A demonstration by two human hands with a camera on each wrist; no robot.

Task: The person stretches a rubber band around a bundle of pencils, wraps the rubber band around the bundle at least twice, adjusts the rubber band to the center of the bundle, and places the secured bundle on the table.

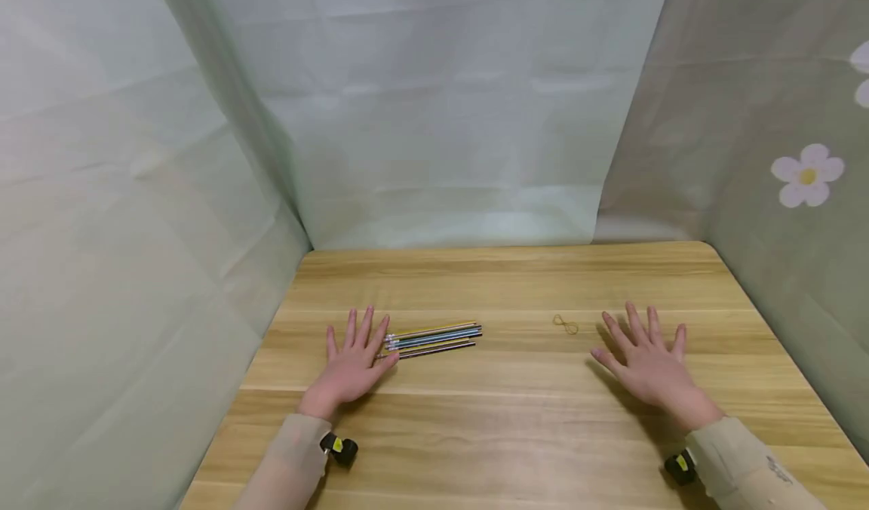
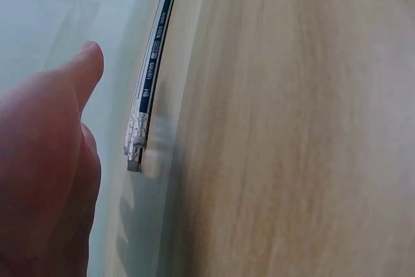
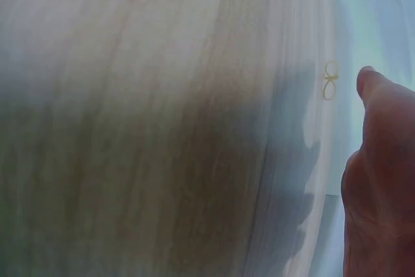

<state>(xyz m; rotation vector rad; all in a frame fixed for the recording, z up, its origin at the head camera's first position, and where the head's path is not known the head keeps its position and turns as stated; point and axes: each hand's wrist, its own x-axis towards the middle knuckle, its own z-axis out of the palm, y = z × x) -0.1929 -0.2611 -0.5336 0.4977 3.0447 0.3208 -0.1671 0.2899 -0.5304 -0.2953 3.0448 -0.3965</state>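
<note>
Several pencils (image 1: 434,336) lie side by side on the wooden table, their eraser ends (image 2: 134,154) towards my left hand (image 1: 349,367). That hand is spread with straight fingers at the left of the pencils, its thumb by their eraser ends. Nothing is held in it. Further right lies a thin yellowish rubber band (image 1: 566,324), twisted into a figure eight, also visible in the right wrist view (image 3: 330,80). Just to the right of the band, my right hand (image 1: 652,367) has its fingers spread, holds nothing, and casts a shadow on the table.
The light wood table (image 1: 475,434) has rounded far corners. Pale cloth (image 1: 441,118) hangs behind it and along both sides, with white flowers (image 1: 808,176) on the right. A small black device (image 1: 339,448) is strapped at each wrist.
</note>
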